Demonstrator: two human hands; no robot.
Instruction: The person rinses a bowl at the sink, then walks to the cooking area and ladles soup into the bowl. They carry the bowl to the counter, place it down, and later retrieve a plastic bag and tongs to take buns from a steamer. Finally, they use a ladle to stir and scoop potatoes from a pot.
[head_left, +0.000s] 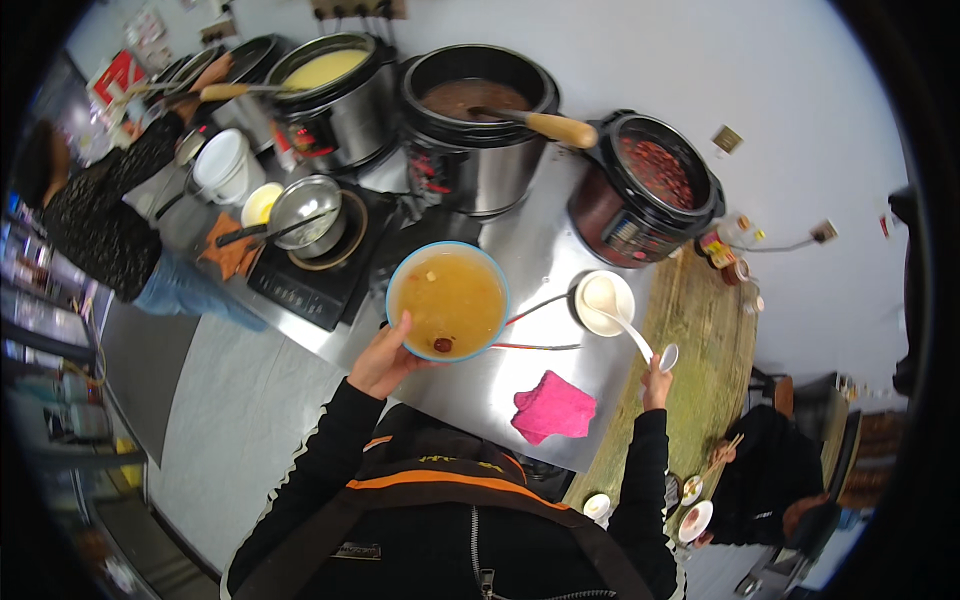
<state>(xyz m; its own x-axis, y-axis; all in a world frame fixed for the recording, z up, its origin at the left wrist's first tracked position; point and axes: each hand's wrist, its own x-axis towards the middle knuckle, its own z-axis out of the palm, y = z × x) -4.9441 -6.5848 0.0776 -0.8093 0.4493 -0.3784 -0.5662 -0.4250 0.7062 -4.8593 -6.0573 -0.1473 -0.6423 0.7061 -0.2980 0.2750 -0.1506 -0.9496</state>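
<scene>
My left hand (386, 358) holds a blue-rimmed bowl (450, 304) from its near left side, thumb on the rim. Yellowish, clear soup fills the bowl, with a dark red date-like fruit (442, 345) and small pale bits in it. To the right, my right hand (657, 388) grips the handle of a white ladle (622, 319). The ladle's head lies over a white bowl (616, 330) on the steel counter. A small white oval piece (669, 358) shows at my right fingertips; whether it is a second spoon I cannot tell.
Large electric cookers (480, 172) line the wall, one with red beans (656, 172). A steel pot (306, 217) sits on an induction cooker (300, 289). A pink cloth (553, 407) lies nearby. A co-worker (112, 202) stands left; a person with chopsticks (765, 472) sits right.
</scene>
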